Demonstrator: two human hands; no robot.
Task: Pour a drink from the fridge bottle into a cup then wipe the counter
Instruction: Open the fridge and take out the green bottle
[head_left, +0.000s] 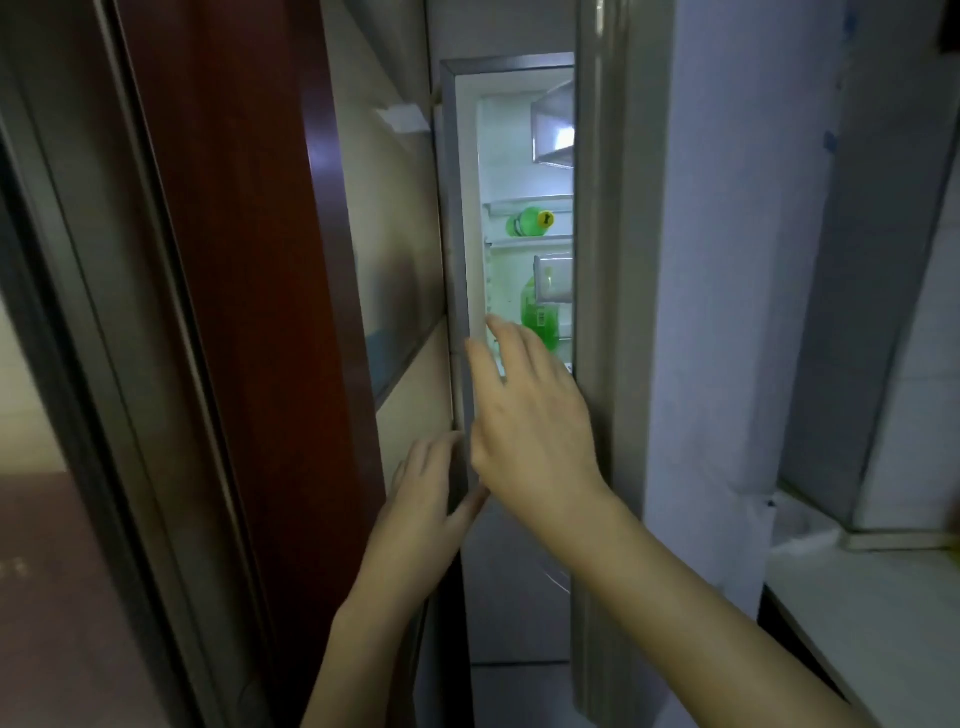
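Note:
The fridge stands slightly ajar, its lit inside showing through a narrow gap. A green bottle with a yellow cap (530, 222) lies on its side on a shelf. Below it stands a second green bottle (540, 317), partly hidden by a door shelf and by my right hand. My left hand (423, 499) grips the edge of the left fridge door (457, 260), thumb on its inner side. My right hand (530, 415) reaches into the gap with straight fingers, just in front of the lower bottle, holding nothing.
The right fridge door (597, 312) bounds the gap on the right. A dark red door frame (249, 312) stands at the left. A white counter (872, 623) lies at the lower right, beside a pale wall.

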